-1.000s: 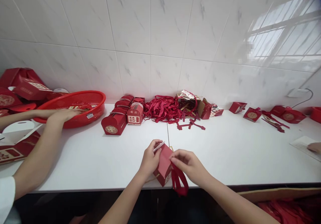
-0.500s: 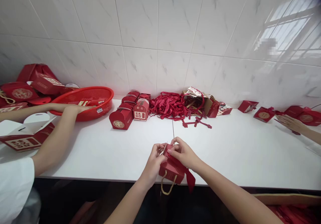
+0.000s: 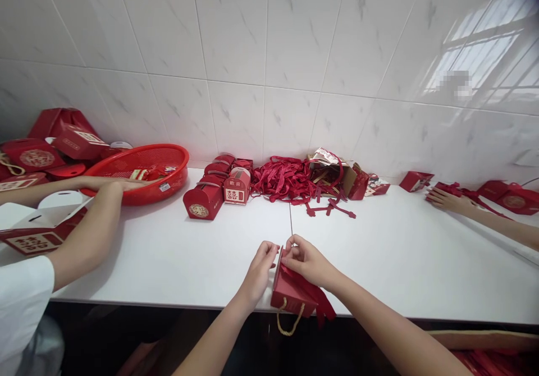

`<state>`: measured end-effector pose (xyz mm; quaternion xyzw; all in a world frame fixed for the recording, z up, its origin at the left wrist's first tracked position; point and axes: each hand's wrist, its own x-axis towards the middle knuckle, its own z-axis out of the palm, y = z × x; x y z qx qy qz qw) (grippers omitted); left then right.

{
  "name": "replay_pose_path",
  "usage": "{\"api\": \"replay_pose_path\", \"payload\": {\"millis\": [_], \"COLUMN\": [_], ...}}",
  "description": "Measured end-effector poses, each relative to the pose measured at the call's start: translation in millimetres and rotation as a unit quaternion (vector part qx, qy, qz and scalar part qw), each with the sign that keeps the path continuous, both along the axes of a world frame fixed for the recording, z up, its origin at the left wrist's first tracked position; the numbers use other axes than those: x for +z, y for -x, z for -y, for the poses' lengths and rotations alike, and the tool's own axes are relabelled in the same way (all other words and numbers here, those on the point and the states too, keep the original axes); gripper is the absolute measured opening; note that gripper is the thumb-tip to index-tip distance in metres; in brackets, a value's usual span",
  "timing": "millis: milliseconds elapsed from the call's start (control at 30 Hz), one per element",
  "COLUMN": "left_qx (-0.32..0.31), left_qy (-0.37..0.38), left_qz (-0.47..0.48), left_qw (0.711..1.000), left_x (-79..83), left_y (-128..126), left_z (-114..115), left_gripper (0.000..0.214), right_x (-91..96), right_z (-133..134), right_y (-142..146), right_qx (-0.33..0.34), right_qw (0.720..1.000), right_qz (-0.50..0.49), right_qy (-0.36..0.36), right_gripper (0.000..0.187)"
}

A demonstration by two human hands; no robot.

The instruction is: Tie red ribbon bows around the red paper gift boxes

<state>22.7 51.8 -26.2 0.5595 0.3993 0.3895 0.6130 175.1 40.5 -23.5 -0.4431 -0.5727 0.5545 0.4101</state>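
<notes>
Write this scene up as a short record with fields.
Left hand: beside the upper edge of a red box; contact unclear
Right hand: pinching a red ribbon over that box
Box handle: yellowish rope, hanging past the table edge
Back of table: red ribbon pile, right of small boxes
Left side: co-worker's hand at a red basket
Far right: another person's hand

The box looks smooth card, the ribbon satiny cloth
</notes>
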Motion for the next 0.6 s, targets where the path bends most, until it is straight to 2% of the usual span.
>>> {"api": "replay_pose_path", "payload": {"millis": [600], "left_qx": [-0.003], "left_qy": [-0.021], "left_qz": [0.022], "left_qw": [1.0], "left_x": [-3.6], "left_y": [0.9], "left_z": [1.2], "left_gripper": [0.025], "right_x": [10.5], "right_z": [2.7], "right_y": [-0.9], "right_qx": [0.009], "right_qw": [0.999], "right_qz": [-0.019], "right_qy": [0.039], "right_gripper": [0.031]}}
